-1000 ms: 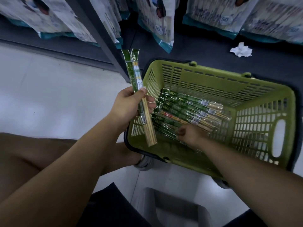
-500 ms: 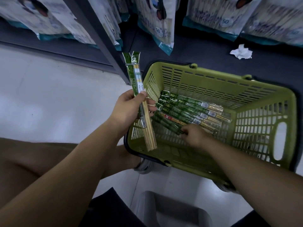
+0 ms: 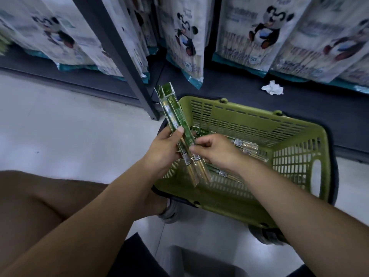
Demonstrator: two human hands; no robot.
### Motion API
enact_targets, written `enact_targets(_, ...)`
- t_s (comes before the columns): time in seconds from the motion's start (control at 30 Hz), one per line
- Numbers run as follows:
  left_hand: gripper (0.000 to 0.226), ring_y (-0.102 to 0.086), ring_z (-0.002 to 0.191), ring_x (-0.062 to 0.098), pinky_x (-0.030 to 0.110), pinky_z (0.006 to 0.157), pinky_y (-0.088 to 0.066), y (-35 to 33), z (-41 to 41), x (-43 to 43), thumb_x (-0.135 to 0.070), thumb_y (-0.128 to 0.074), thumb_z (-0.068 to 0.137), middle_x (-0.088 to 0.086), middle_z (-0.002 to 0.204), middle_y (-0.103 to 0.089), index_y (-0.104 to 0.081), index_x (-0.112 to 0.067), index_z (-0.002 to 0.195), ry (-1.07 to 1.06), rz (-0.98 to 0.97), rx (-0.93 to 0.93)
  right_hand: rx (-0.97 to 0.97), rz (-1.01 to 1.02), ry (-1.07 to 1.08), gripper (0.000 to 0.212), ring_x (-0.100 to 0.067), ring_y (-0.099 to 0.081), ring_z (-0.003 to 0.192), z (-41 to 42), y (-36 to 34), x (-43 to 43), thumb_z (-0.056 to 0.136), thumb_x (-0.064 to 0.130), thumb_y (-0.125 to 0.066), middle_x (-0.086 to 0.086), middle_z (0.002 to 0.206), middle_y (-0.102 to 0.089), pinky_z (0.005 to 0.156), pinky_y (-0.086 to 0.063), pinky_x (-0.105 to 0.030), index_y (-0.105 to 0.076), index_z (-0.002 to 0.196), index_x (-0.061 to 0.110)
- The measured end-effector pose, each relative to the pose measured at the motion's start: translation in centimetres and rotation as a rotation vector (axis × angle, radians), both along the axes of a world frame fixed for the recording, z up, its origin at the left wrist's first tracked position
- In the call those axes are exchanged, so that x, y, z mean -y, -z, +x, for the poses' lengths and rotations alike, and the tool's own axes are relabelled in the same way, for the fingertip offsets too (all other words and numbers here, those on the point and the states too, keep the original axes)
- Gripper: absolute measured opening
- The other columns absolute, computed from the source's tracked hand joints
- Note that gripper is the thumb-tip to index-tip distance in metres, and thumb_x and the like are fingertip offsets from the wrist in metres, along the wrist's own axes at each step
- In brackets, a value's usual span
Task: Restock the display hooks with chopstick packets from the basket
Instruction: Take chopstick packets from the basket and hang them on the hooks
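My left hand point(image 3: 165, 148) grips a small bunch of green chopstick packets point(image 3: 175, 118), held upright and tilted over the left rim of the green plastic basket point(image 3: 299, 162). My right hand point(image 3: 215, 150) pinches one packet against that bunch at its middle. Several more chopstick packets point(image 3: 247, 148) lie on the basket floor, partly hidden behind my right hand. No display hooks show in this view.
Large white panda-printed bags point(image 3: 185, 37) hang in rows above a dark base shelf point(image 3: 299, 108). A dark metal upright point(image 3: 119, 56) stands just left of the basket. A crumpled white tissue point(image 3: 272, 88) lies on the shelf. My knee point(image 3: 40, 196) and shoes are below.
My right hand has lifted a packet out of the basket and brought it left to the bunch in my left hand. The view has tilted up, showing more of the hanging bags.
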State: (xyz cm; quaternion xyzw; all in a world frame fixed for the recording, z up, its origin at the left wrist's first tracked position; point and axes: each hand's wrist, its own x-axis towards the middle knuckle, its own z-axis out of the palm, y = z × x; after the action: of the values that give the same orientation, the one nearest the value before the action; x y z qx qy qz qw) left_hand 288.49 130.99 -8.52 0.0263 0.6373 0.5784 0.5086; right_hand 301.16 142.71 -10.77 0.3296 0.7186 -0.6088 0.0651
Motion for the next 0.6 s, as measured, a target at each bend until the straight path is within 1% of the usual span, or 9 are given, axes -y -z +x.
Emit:
enact_targets(0.1,0.019,-0.075,0.098,0.031,0.039,0.078,-0.064,0.1,0.4,0.0,-0.015,-0.053,0.106,0.015,0.108,-0.077,-0.061,-0.004,0.119,-0.009,0.016,-0.016,0.017,0.004,-0.019,0.007,0.002,-0.059,0.061,0.0,0.3,0.0,0.089,0.031,-0.078,0.002,0.079,-0.075,0.056,-0.042,-0.014,-0.079,0.086,0.024)
enact_targets(0.17,0.019,-0.074,0.094,0.029,0.040,0.078,-0.063,0.3,0.6,-0.1,-0.012,-0.051,0.106,0.013,0.102,-0.077,-0.061,-0.001,0.118,0.005,-0.009,-0.034,0.025,0.010,-0.028,0.010,0.003,-0.055,0.054,-0.1,0.9,0.2,0.088,0.031,-0.079,0.001,0.074,-0.073,0.050,-0.039,-0.011,-0.080,0.085,0.021)
enact_targets(0.23,0.017,-0.074,0.089,0.025,0.038,0.076,-0.062,0.5,0.3,-0.2,-0.012,-0.051,0.106,0.007,0.090,-0.077,-0.061,-0.001,0.115,0.002,-0.050,-0.059,0.046,-0.035,-0.010,0.014,0.003,-0.058,0.054,0.2,1.8,0.1,0.089,0.039,-0.076,0.008,0.070,-0.072,0.051,-0.042,-0.012,-0.079,0.086,0.026)
enact_targets(0.3,0.015,-0.075,0.087,0.022,0.039,0.077,-0.060,0.5,-0.7,-0.2,-0.013,-0.052,0.106,0.004,0.084,-0.077,-0.060,-0.003,0.115,-0.029,-0.098,-0.095,0.102,-0.039,0.034,0.017,0.000,-0.065,0.066,1.1,3.5,-0.5,0.092,0.046,-0.069,0.010,0.075,-0.074,0.058,-0.049,-0.019,-0.076,0.088,0.031)
enact_targets(0.37,0.016,-0.076,0.085,0.020,0.040,0.075,-0.060,0.5,-1.6,0.0,-0.014,-0.052,0.107,0.003,0.083,-0.077,-0.059,-0.004,0.117,-0.041,-0.126,-0.124,0.203,0.093,0.051,0.014,-0.010,-0.067,0.085,2.5,6.2,-1.1,0.094,0.038,-0.069,0.005,0.093,-0.075,0.072,-0.049,-0.026,-0.075,0.097,0.025)
enact_targets(0.4,0.016,-0.077,0.085,0.020,0.039,0.073,-0.059,0.5,-2.0,0.1,-0.014,-0.051,0.107,0.003,0.083,-0.077,-0.059,-0.004,0.117,-0.031,-0.124,-0.124,0.268,0.183,0.030,0.014,-0.013,-0.066,0.090,3.3,7.8,-1.1,0.095,0.031,-0.070,0.002,0.102,-0.074,0.073,-0.047,-0.025,-0.075,0.103,0.021)
enact_targets(0.43,0.016,-0.077,0.085,0.020,0.038,0.072,-0.059,0.5,-2.2,0.3,-0.013,-0.051,0.107,0.004,0.083,-0.078,-0.059,-0.003,0.116,-0.017,-0.116,-0.112,0.334,0.265,-0.004,0.017,-0.014,-0.063,0.090,4.0,9.3,-1.1,0.095,0.027,-0.070,-0.001,0.109,-0.073,0.069,-0.045,-0.023,-0.073,0.110,0.019)
enact_targets(0.5,0.012,-0.077,0.088,0.021,0.040,0.074,-0.061,0.7,-2.4,0.6,-0.012,-0.050,0.107,0.005,0.085,-0.079,-0.060,-0.006,0.112,0.015,-0.105,-0.090,0.428,0.373,-0.080,0.028,-0.016,-0.063,0.091,4.8,11.6,-0.7,0.095,0.027,-0.070,-0.003,0.117,-0.072,0.065,-0.044,-0.021,-0.069,0.122,0.021)
enact_targets(0.6,0.011,-0.078,0.090,0.021,0.037,0.069,-0.062,1.1,-2.5,0.8,-0.013,-0.050,0.107,0.004,0.087,-0.079,-0.060,-0.008,0.109,0.042,-0.113,-0.100,0.522,0.514,-0.247,0.050,-0.027,-0.063,0.112,4.7,14.0,0.0,0.091,0.031,-0.073,-0.009,0.130,-0.063,0.085,-0.055,-0.034,-0.058,0.137,0.022)
